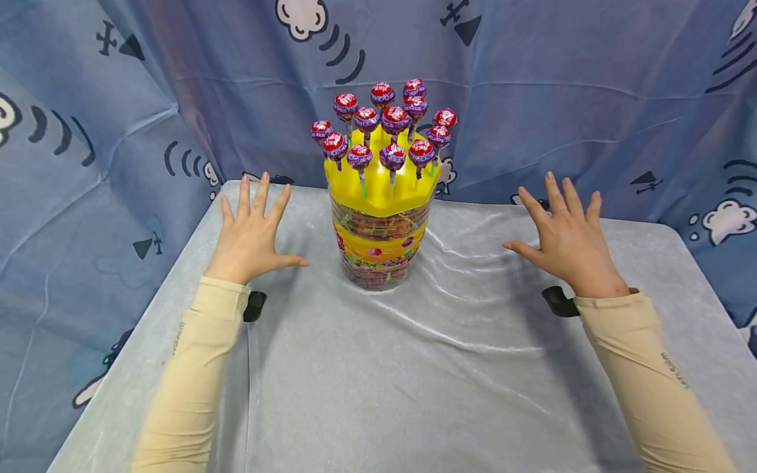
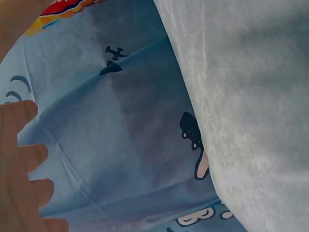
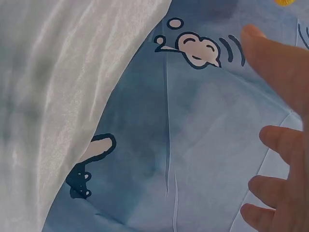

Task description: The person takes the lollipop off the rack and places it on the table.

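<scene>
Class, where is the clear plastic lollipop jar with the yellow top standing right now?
In the head view, the clear lollipop jar stands on the grey cloth-covered table, near its far edge, midway between the open left hand and right hand.

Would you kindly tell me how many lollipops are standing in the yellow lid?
13 lollipops show: four along the front edge, five mid-row, four at the back of the yellow lid. Others may be hidden behind.

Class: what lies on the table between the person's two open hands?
In the head view, a clear plastic lollipop jar with a yellow top stands between the left hand and right hand, on the pale grey tablecloth.
</scene>
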`<state>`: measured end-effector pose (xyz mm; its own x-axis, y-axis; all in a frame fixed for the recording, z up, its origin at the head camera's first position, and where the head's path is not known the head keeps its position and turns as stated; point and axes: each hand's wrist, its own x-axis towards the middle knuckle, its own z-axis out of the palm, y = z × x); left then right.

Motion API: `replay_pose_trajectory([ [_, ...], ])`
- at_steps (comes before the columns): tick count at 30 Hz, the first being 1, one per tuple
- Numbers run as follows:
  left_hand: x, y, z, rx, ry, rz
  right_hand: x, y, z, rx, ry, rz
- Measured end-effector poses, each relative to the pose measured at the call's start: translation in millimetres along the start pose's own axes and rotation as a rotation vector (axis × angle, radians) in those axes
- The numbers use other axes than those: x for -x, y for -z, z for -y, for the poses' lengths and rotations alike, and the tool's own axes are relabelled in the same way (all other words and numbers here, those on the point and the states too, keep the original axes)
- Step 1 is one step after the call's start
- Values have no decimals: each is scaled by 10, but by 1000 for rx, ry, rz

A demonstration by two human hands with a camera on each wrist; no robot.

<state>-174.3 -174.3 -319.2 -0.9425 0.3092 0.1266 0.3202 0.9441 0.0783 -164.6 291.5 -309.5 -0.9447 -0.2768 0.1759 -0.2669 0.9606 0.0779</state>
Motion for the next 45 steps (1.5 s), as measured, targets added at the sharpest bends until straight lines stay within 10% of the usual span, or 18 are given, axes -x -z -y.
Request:
replay_pose_trajectory([
  [13,89,-282,-412,649,-21,-190,-56,118,212,-234,86,-199],
  [23,-29,-517,-764,1133,101,-275,-257,307,511,-493,115,-405],
  [45,-172,-676,-824,1158,63,-268,-771,554,1119,-1097,-12,-482],
])
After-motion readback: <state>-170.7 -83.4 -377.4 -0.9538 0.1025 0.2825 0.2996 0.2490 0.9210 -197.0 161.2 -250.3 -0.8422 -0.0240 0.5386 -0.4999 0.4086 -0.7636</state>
